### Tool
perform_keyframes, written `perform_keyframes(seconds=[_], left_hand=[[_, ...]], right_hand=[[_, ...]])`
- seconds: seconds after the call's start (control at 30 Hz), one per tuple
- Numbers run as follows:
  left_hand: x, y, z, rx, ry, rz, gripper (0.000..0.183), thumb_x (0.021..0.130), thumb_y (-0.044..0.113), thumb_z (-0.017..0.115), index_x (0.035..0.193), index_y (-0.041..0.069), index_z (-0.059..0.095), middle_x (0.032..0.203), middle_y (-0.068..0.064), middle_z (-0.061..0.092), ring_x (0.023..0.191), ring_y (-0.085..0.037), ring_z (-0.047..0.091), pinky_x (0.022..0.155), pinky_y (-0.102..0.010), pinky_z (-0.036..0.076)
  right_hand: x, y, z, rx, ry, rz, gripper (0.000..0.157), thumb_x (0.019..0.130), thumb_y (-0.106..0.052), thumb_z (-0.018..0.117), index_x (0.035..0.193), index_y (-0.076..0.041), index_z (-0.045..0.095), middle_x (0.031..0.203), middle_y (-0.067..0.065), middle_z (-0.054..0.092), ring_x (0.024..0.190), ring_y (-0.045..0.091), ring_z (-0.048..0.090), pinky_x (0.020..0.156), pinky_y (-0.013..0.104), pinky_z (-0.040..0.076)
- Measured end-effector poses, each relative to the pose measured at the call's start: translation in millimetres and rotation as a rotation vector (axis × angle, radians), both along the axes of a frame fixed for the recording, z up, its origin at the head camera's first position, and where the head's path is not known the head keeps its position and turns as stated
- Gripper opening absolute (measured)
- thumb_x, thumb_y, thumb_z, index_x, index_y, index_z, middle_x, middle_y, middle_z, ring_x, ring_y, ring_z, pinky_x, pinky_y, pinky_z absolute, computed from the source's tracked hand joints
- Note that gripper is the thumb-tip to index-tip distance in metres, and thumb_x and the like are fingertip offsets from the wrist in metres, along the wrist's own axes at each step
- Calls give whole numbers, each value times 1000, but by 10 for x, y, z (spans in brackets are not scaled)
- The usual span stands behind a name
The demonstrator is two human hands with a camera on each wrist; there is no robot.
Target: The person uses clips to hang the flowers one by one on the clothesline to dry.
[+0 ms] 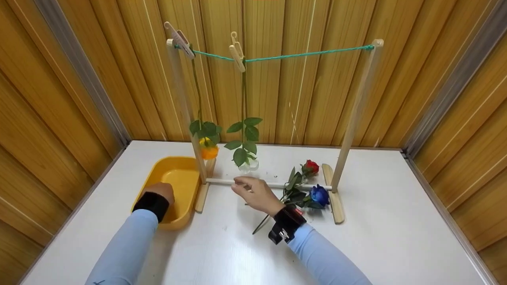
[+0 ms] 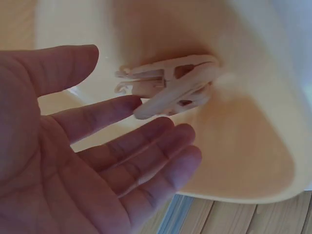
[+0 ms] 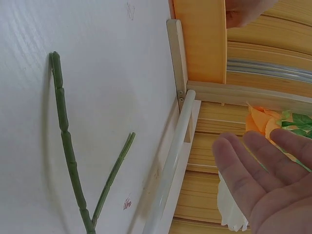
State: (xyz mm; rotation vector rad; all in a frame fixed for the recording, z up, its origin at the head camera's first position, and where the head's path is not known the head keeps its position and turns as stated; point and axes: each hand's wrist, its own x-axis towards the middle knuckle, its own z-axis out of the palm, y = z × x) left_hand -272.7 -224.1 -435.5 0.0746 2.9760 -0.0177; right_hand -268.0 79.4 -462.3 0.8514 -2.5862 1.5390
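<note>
My left hand [image 1: 161, 192] reaches down into the yellow plastic basin [image 1: 183, 194]. In the left wrist view its fingers are extended, with the index fingertip right at some pale clothespins [image 2: 183, 85] lying against the basin wall. My right hand [image 1: 256, 193] hovers with loosely bent fingers and holds nothing, close below a white rose [image 1: 249, 164]. That rose hangs head down, its stem pinched by a clothespin [image 1: 237, 55] on the green cord [image 1: 309, 54]. An orange rose [image 1: 208, 150] hangs likewise from another clothespin [image 1: 181, 41] near the left post.
A wooden frame with a left post [image 1: 183, 99] and right post [image 1: 358, 111] carries the cord; a white rod [image 1: 220, 181] joins its feet. A red rose [image 1: 311, 167] and a blue rose [image 1: 319, 195] lie on the white table [image 1: 388, 221], partly behind my right wrist. Wood-patterned walls surround the table.
</note>
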Motion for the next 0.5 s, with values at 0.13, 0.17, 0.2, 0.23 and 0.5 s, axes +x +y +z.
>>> perform_keyframes(seconds=[0.13, 0.17, 0.2, 0.23, 0.5], left_hand=[[-16, -28, -7, 11, 5, -18, 16, 95, 0, 54, 92, -5, 69, 94, -23, 72, 88, -35, 70, 77, -55, 60], [-24, -37, -12, 19, 5, -23, 16, 95, -1, 53, 92, -5, 68, 93, -23, 72, 88, -35, 70, 77, -55, 60], [-29, -40, -11, 25, 4, -26, 16, 96, -1, 52, 93, -5, 68, 93, -23, 72, 88, -35, 70, 78, -55, 60], [-42, -52, -32, 32, 9, -29, 17, 97, -2, 51, 93, -5, 67, 94, -24, 71, 88, -36, 70, 78, -56, 59], [-86, -93, -152, 92, 69, -48, 8, 91, -4, 59, 88, -5, 66, 93, -26, 71, 85, -39, 69, 78, -56, 58]], right_hand=[[-9, -45, -28, 14, -14, -4, 39, 105, -24, 59, 130, 5, 67, 127, 22, 69, 104, 35, 69, 88, 45, 59], [-13, -60, -38, 18, -11, -3, 39, 105, -24, 58, 129, 5, 68, 127, 21, 69, 103, 35, 69, 89, 45, 58], [-18, -76, -51, 18, -8, -1, 38, 105, -24, 59, 127, 5, 68, 126, 21, 70, 102, 35, 69, 90, 46, 57], [-21, -94, -62, 19, -7, 1, 37, 105, -24, 59, 126, 5, 69, 124, 20, 70, 102, 35, 69, 90, 45, 57], [-2, -232, -134, 34, -23, 16, 37, 104, -25, 60, 124, 4, 71, 122, 18, 72, 102, 33, 69, 90, 42, 57]])
